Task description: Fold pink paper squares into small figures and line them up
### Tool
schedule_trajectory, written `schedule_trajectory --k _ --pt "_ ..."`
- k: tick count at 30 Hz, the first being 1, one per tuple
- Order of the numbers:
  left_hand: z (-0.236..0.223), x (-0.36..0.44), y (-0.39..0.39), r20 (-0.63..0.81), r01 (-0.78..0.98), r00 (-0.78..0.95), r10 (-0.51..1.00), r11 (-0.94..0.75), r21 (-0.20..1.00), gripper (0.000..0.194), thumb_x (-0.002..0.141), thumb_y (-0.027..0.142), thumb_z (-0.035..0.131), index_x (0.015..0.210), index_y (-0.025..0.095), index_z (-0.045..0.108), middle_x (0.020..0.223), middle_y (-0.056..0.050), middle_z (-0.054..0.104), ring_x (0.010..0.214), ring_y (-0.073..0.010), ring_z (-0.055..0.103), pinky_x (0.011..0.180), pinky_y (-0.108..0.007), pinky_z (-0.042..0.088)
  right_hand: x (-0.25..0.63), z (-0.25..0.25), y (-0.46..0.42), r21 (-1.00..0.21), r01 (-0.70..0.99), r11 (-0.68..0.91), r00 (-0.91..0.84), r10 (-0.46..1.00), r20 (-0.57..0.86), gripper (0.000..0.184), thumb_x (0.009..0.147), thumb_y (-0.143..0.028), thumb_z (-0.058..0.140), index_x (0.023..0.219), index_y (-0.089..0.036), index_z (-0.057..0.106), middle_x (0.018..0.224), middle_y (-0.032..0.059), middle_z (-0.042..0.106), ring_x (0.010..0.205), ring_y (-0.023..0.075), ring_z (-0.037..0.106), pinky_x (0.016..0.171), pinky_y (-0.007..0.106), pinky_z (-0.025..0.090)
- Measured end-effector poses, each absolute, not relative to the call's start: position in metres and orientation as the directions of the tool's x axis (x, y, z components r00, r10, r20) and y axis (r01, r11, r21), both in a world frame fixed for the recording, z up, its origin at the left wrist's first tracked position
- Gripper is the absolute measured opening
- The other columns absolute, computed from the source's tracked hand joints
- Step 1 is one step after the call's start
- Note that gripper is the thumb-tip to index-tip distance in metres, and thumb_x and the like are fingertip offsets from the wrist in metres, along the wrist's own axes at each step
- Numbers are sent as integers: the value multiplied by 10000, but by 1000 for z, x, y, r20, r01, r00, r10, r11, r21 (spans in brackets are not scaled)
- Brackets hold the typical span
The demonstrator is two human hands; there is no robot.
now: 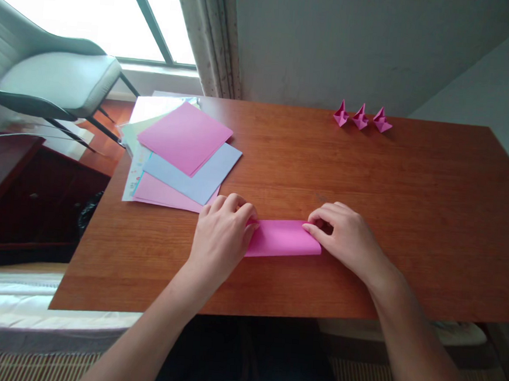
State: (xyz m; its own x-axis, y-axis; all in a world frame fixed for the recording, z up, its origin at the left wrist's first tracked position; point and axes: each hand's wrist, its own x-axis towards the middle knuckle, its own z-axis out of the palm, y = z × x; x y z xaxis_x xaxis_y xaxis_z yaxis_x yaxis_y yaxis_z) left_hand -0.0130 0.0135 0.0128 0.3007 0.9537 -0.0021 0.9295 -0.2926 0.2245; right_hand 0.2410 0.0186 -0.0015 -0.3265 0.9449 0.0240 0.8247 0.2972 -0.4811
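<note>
A bright pink sheet of paper (282, 238), folded over into a long rectangle, lies on the wooden table in front of me. My left hand (227, 232) pinches its left end between thumb and fingers and covers that corner. At the far right corner, my right hand (341, 235) grips the paper the same way, thumb on top. The near edge of the paper looks rounded, like a fold not pressed flat. Beyond my hands, three small pink folded-paper figures (361, 117) stand in a row near the table's back edge.
Left of my hands, pink sheets (186, 135), a light blue sheet (214, 172) and paler pink sheets (170, 194) overlap on the wooden table (432, 228). A pale chair (60, 78) stands by the window at far left. A wall (336, 44) rises behind the table.
</note>
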Motion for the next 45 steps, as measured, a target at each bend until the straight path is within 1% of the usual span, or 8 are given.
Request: schedule_trajectory --k 5,10,13,17,22,28,36,45 --pt "17 -10 18 9 867 450 893 -439 235 184 927 156 591 1011 267 712 1131 -67 655 1033 -283 542 859 -430 417 233 6 24 -466 819 335 -365 930 27 80 868 -157 667 902 -230 663 940 34 672 901 209 604 793 327 464" --pt "19 -5 18 -51 834 517 855 -489 257 242 934 119 553 950 266 745 992 -68 661 940 -261 543 757 -387 405 217 16 27 -432 825 364 -424 904 -48 212 907 -102 583 835 -239 728 835 26 694 861 193 617 780 314 454" --pt "17 -1 16 -43 842 508 860 -485 235 203 957 159 542 952 231 731 964 -77 642 908 -252 539 771 -378 426 206 19 26 -318 899 302 -341 937 -76 86 884 -238 699 804 -221 728 816 51 697 833 221 622 704 326 441" --pt "14 6 15 -38 854 491 871 -472 220 204 983 184 508 907 183 697 958 -93 632 912 -253 550 829 -381 459 189 19 22 -160 949 272 -286 956 -70 146 881 -305 722 785 -204 681 831 73 705 819 242 624 638 334 399" --pt "13 16 11 -71 844 494 867 -458 279 198 937 64 498 882 182 648 911 -65 632 841 -219 576 813 -351 478 173 17 16 -197 936 291 -315 943 -105 179 938 -112 555 812 -201 646 836 50 701 814 206 628 677 325 378" --pt "6 23 -4 4 854 420 908 -396 339 176 932 84 511 842 200 608 898 -56 603 803 -215 545 773 -356 474 168 6 -3 -205 952 227 -238 971 -31 225 985 -211 516 795 -211 637 884 71 679 850 223 590 722 346 346" --pt "1 36 -26 60 895 315 947 -318 313 117 930 134 505 962 197 598 993 -95 594 924 -264 533 862 -420 485 166 -2 -28 -193 958 212 -203 977 65 198 997 -226 494 861 -219 638 925 84 662 905 251 550 792 374 342" --pt "-5 39 -35 96 914 346 933 -358 189 170 937 153 497 1074 164 597 1085 -122 607 1012 -303 546 890 -433 501 171 -9 -36 -126 955 270 -253 958 133 207 998 -246 508 842 -208 638 918 81 657 908 251 527 818 384 344"
